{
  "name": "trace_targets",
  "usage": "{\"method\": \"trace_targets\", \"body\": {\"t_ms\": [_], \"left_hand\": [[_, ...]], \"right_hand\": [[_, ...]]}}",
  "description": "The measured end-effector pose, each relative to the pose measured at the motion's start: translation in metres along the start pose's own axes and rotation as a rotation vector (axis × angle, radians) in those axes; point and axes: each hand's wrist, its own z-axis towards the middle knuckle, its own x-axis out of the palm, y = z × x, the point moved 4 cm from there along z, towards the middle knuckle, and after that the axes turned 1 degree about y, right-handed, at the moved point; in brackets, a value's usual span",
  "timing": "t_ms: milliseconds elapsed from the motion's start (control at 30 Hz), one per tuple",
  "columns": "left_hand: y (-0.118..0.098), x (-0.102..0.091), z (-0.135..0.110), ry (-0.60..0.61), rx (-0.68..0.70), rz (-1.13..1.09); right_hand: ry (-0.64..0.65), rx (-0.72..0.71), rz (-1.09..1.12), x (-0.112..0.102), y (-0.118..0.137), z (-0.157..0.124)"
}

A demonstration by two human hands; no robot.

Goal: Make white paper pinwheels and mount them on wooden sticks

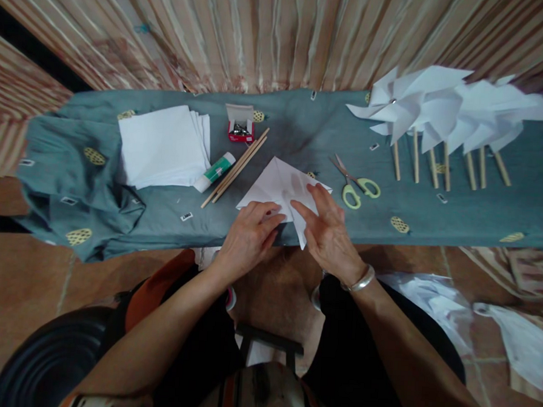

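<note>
A white sheet of paper [275, 178] with crease lines and slits lies near the table's front edge, one pointed flap hanging toward me. My left hand [252, 231] has its fingers curled, thumb and forefinger pinched at the paper's near left edge. On the right part of the sheet rests my right hand [327, 228], fingers spread and pressing on the surface. Scissors with light green handles [352, 182] lie just right of the paper. Wooden sticks [239, 165] and a green-and-white glue stick [215, 171] lie to the left.
A stack of white paper [163, 146] sits on the left of the green cloth [162, 213]. Behind the sticks stands an open small red box [241, 130] of metal pieces. Several white paper pinwheels [434, 103] on sticks lie at the right. A curtain [280, 34] hangs behind.
</note>
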Motion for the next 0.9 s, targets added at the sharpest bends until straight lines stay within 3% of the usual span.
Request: {"method": "trace_targets", "body": {"t_ms": [267,600,767,900], "left_hand": [[-0.002,0.0,0.0,0.02,0.001,0.015],[0.0,0.0,-0.001,0.024,-0.019,0.007],[0.001,0.001,0.0,0.013,-0.006,0.024],[-0.005,0.002,-0.001,0.004,0.034,0.073]], "right_hand": [[0.073,-0.004,-0.081,0.008,0.005,0.009],[0.031,0.001,-0.034,0.013,0.013,0.012],[-0.041,-0.015,0.153,0.003,-0.004,0.006],[-0.13,0.057,0.114,-0.005,-0.028,0.004]]}}
